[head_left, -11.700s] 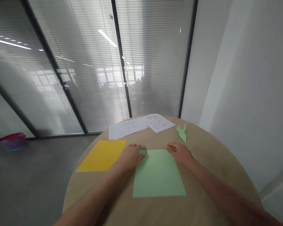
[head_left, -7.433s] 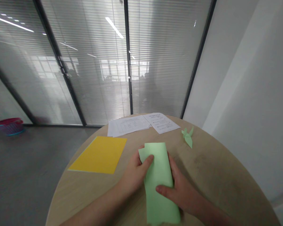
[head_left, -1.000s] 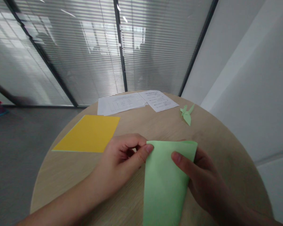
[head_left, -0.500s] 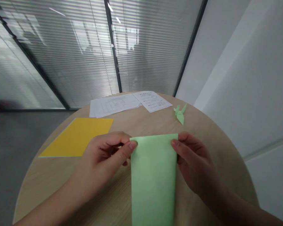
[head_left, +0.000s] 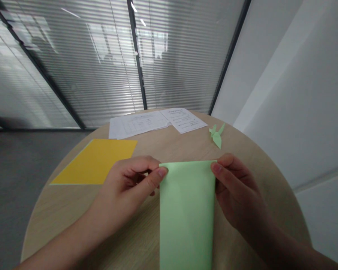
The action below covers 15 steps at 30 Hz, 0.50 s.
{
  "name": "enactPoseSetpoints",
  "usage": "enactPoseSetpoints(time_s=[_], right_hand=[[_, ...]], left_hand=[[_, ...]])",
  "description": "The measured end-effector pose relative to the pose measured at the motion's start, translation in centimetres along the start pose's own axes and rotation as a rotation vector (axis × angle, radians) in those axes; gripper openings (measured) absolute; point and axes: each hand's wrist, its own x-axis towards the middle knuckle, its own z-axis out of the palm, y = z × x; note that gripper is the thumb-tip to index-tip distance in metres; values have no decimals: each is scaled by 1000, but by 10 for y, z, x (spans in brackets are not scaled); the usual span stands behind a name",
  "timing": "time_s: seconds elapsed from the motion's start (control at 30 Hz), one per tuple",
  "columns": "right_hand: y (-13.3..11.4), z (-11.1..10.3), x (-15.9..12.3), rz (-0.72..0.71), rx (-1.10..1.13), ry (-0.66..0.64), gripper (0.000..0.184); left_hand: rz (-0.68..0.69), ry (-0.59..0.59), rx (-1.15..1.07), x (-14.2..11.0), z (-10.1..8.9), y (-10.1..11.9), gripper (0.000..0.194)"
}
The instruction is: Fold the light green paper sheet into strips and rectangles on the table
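A light green sheet of paper, long and narrow, hangs upright between my hands, and its lower end runs out of view. My left hand pinches its top left corner, thumb on the near face and fingers behind. At the top right corner my right hand grips it the same way. Both hands are above the table. Beyond the right hand lies a small green folded paper figure. Some of the fingers are hidden behind the paper or in shadow.
The round wooden table fills the lower view. A yellow paper stack with a green edge lies at left, partly behind my left hand. White printed sheets lie at the far edge. Behind are glass panels with blinds and a white wall.
The paper and both hands have shifted slightly right in the view, and the background has moved a little with the camera. Both corners are still pinched.
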Motion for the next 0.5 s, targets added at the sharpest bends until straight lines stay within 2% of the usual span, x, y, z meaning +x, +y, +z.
enactPoseSetpoints(time_s=[0.2, 0.43, 0.5], right_hand=[[0, -3, 0, 15, -14, 49, 29], [-2, -3, -3, 67, 60, 32, 26], [0, -3, -3, 137, 53, -1, 39]], left_hand=[[-21, -9, -5, 0, 2, 1, 27], [-42, -16, 2, -2, 5, 0, 28], [-43, -25, -6, -2, 5, -1, 29]])
